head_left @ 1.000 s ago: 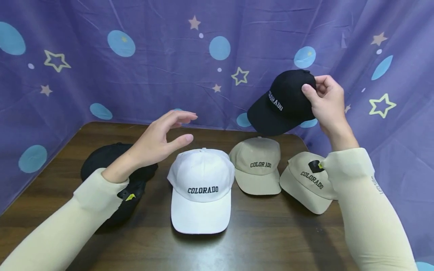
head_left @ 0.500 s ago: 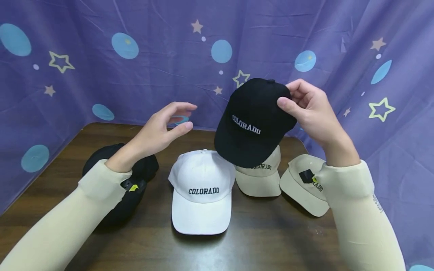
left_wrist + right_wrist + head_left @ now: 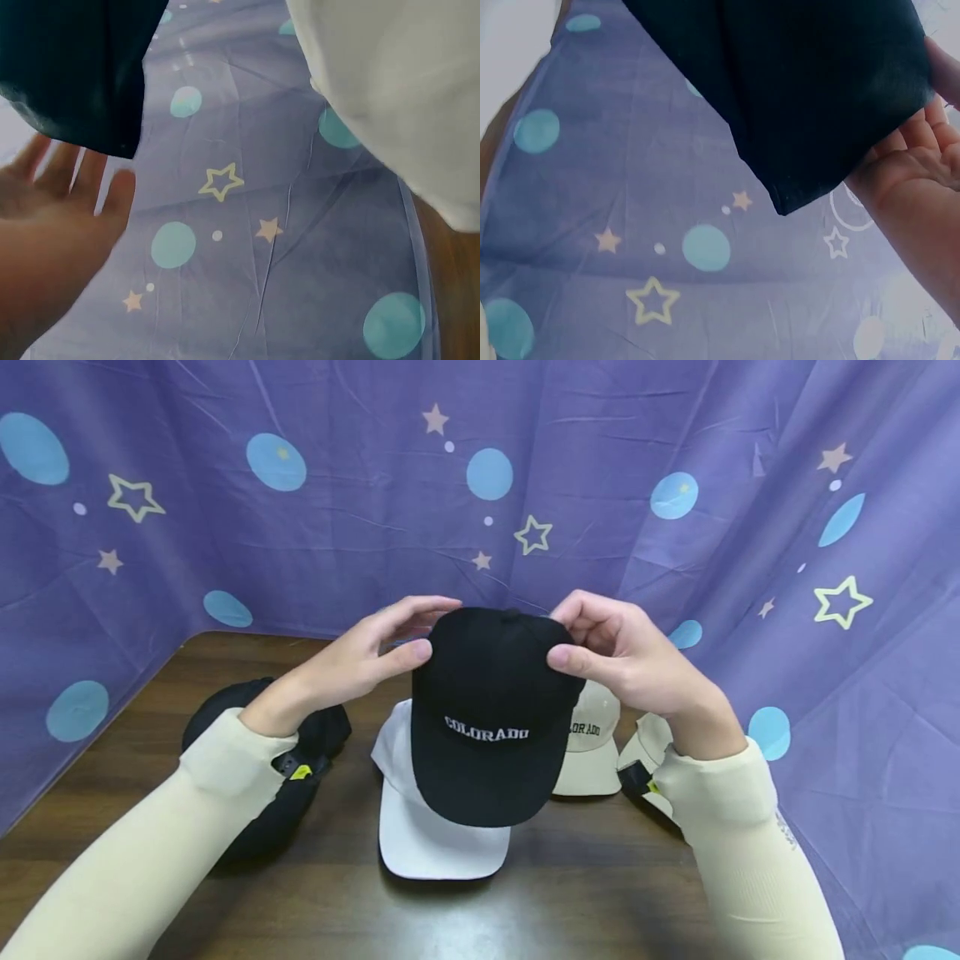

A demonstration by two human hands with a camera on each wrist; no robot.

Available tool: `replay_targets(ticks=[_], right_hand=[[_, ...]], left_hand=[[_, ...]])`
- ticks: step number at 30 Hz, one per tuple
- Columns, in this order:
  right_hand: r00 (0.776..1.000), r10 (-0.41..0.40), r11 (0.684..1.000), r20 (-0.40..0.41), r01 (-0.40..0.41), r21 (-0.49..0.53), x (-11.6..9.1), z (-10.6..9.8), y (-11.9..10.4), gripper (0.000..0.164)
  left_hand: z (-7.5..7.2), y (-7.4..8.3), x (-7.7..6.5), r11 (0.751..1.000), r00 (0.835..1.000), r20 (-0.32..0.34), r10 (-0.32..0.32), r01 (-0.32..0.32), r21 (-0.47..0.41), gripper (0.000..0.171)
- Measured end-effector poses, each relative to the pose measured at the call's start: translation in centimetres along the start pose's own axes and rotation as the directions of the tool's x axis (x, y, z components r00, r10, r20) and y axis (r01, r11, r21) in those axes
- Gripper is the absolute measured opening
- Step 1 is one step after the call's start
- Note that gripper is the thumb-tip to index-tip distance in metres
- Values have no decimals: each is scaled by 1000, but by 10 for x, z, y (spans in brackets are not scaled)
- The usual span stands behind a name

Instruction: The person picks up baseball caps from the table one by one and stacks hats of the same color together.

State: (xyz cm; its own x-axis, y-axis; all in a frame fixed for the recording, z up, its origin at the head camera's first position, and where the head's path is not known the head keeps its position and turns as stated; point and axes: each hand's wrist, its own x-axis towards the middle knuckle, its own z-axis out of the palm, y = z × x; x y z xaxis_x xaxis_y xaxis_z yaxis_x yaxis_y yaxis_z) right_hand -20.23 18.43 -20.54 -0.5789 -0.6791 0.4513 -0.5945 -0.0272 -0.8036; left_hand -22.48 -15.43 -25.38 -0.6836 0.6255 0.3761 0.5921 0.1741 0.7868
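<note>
My right hand (image 3: 630, 664) pinches the upper right side of a black baseball cap (image 3: 491, 693), its thumb on the front and its fingers behind. The cap, lettered COLORADO in white, faces me above a white baseball cap (image 3: 438, 847) and hides most of that cap's crown. At the black cap's upper left edge, my left hand (image 3: 352, 656) has its fingers extended and its thumb tip right at the fabric. In the left wrist view, the left hand's fingers (image 3: 90, 176) lie straight alongside the black cap (image 3: 71, 75). The right wrist view shows fingers (image 3: 915, 135) against the black cap (image 3: 817, 97).
More black headwear (image 3: 266, 827) lies at the left, partly behind my left forearm. Two beige COLORADO caps, a nearer-to-centre one (image 3: 588, 768) and one behind the right sleeve (image 3: 648, 739), sit on the wooden table (image 3: 337, 893). A purple curtain (image 3: 375, 468) hangs behind.
My right hand has carried the black cap leftward and down, from over the beige caps to over the white one. The left hand has stayed nearly in place, now at the black cap's edge.
</note>
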Motion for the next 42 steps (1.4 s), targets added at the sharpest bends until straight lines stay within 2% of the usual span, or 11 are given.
replay_targets(ticks=[4,6,11,14,19,22,25,30,39,42], right_hand=[[998,25,999,63,-27,26,0,10,7,11],[995,32,999,91,-36,40,0,14,12,9],[990,29,997,137,-39,66,-1,23,22,7],[988,40,995,148,-53,82,-2,27,27,8],[982,84,990,169,-102,102,-3,31,34,10],[977,119,987,179,-137,89,-4,34,37,10],[971,150,985,184,-163,61,-5,37,42,9],[965,178,983,190,-185,17,-4,39,49,12],[963,184,982,197,-187,-6,-4,36,53,30],[965,178,983,190,-182,5,-2,37,54,32]], left_hand=[[0,2,-5,990,989,148,-20,40,-136,57],[0,2,-7,985,982,186,-18,49,-163,56],[-1,3,-13,972,970,243,-23,78,-220,46],[-2,1,-17,960,960,278,-42,116,-255,42],[-4,-2,-23,942,945,320,-68,166,-291,35],[-5,-3,-26,940,937,344,-63,172,-295,31],[-5,-3,-29,940,937,344,-57,167,-298,27],[-7,-5,-33,925,953,294,-75,177,-336,21],[-14,-10,-45,850,963,261,-73,197,-489,26],[-17,-9,-47,858,961,258,-103,217,-466,28]])
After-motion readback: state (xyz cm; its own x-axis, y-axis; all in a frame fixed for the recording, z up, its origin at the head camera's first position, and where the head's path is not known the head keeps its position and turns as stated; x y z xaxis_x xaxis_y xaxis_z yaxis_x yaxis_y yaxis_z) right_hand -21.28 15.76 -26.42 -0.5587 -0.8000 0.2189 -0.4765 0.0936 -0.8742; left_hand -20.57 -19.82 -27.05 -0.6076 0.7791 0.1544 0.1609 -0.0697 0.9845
